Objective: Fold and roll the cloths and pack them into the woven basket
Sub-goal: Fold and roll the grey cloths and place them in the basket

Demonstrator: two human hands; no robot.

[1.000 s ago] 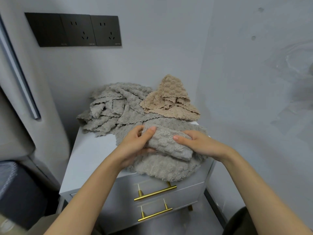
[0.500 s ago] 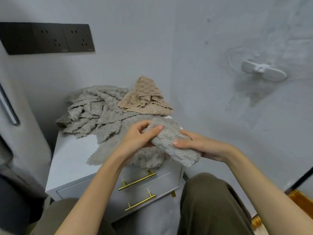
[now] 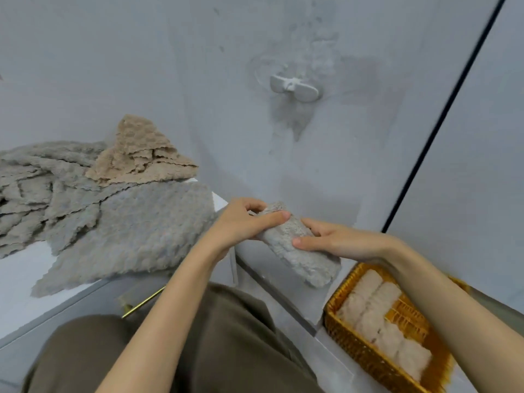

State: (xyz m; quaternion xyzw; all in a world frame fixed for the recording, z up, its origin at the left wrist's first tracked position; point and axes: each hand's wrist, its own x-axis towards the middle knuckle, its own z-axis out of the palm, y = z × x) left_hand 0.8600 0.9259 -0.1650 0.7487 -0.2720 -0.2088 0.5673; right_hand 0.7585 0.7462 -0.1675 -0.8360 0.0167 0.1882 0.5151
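A rolled grey cloth (image 3: 300, 253) is held in the air between both hands, past the right edge of the white cabinet. My left hand (image 3: 241, 222) grips its upper end and my right hand (image 3: 337, 242) holds its middle from the right. Below and to the right, on the floor, stands the woven basket (image 3: 365, 353) with several pale rolled cloths (image 3: 377, 313) lying inside. A loose grey cloth (image 3: 133, 234) lies spread on the cabinet, with a grey pile (image 3: 34, 188) and a beige cloth (image 3: 141, 154) behind it.
The white cabinet (image 3: 19, 282) with a gold drawer handle (image 3: 141, 303) is at the left. Grey walls stand close behind, with a white hook (image 3: 293, 87) on the wall. My olive-trousered knees (image 3: 212, 347) fill the lower middle.
Both hands have carried the rolled grey cloth off the cabinet to the right. The view has swung right and down, bringing the woven basket into sight.
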